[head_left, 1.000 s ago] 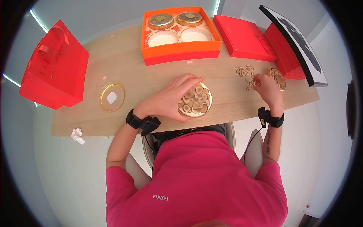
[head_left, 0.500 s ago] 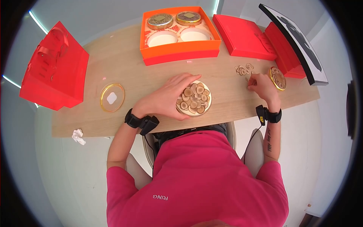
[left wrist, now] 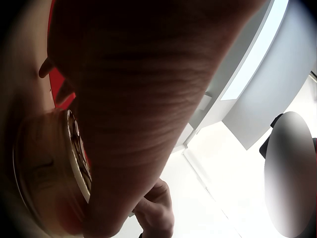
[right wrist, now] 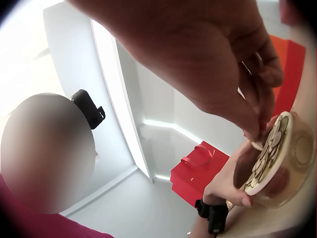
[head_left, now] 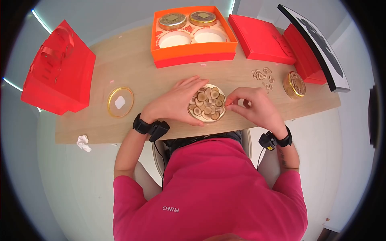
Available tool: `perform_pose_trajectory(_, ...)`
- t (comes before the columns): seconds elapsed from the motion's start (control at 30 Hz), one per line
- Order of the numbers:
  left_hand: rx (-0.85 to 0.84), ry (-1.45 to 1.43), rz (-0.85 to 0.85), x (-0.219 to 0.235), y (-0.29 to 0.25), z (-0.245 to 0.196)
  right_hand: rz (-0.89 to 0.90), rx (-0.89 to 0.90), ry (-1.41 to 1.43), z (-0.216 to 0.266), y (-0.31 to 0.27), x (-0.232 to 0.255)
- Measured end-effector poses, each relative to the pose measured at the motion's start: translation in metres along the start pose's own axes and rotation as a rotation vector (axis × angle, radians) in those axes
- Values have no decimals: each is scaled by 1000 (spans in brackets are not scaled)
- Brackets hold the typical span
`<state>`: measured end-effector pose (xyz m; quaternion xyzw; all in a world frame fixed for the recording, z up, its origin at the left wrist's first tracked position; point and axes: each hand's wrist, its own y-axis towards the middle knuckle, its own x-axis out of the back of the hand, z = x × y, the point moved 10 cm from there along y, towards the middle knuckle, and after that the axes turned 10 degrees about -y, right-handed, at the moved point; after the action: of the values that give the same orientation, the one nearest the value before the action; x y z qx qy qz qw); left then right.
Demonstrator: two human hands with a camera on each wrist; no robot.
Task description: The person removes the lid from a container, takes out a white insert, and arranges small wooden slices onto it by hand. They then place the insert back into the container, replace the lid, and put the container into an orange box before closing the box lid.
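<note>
A clear round jar (right wrist: 297, 171) filled with dried round slices (head_left: 207, 103) stands near the front edge of the table. My left hand (head_left: 175, 103) curls round its left side, thumb at the near side and fingers at the far side. From the right, my right hand (head_left: 257, 105) reaches in with thumb and forefinger pinched together right at the jar's rim. A small pale slice (right wrist: 257, 146) shows between those fingertips in the right wrist view. In the left wrist view, my palm covers much of the jar's top.
Loose slices (head_left: 263, 74) lie on the right of the table, beside another filled jar (head_left: 295, 85). A gold-rimmed lid (head_left: 113, 98) lies to the left, near a red bag (head_left: 64, 76). Behind stand an orange-red box (head_left: 195, 57) with two jars, a red lid (head_left: 261, 38) and a picture frame (head_left: 317, 48).
My right hand has moved left from the loose slices to the rim of the jar, with a slice pinched in it. My left hand stays round the jar.
</note>
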<state>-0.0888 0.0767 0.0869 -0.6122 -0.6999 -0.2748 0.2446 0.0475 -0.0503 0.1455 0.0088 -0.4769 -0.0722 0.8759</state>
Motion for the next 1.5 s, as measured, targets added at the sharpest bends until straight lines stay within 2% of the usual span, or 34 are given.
perform_pose_trajectory(0.37, -34, 17, -8, -2, 0, 2, 18, -41, 66, -2, 6, -18)
perform_pose_trajectory(0.5, -70, 37, -31, 0, 0, 0, -217, -53, -78, -16, 4, 14)
perform_pose_trajectory(0.57, -30, -6, -20, 1, 0, -1, -362, -76, -166, -34, -2, 41)
perform_pose_trajectory(0.67, -33, -55, -9, 1, 0, -1, -482, -213, -365, -80, -13, 83)
perform_pose_trajectory(0.77, -71, -85, 6, 0, 0, -1, -388, -480, -532, -160, -37, 94)
perform_pose_trajectory(0.9, -165, -13, -20, 2, -1, -8, -287, -458, -478, -194, -47, 81)
perform_pose_trajectory(0.97, -106, -51, -33, 4, -1, -8, -230, -497, -458, -205, -41, 77)
perform_pose_trajectory(1.1, -44, -40, -44, 7, 0, -9, -244, -511, -475, -215, -36, 70)
perform_pose_trajectory(1.33, -87, -67, -31, 6, 1, -9, -215, -561, -452, -230, -35, 70)
perform_pose_trajectory(1.43, -83, -48, -45, 8, 1, -8, -257, -515, -452, -207, -34, 78)
perform_pose_trajectory(1.5, -74, -31, -58, 7, 0, -7, -303, -426, -372, -167, -30, 82)
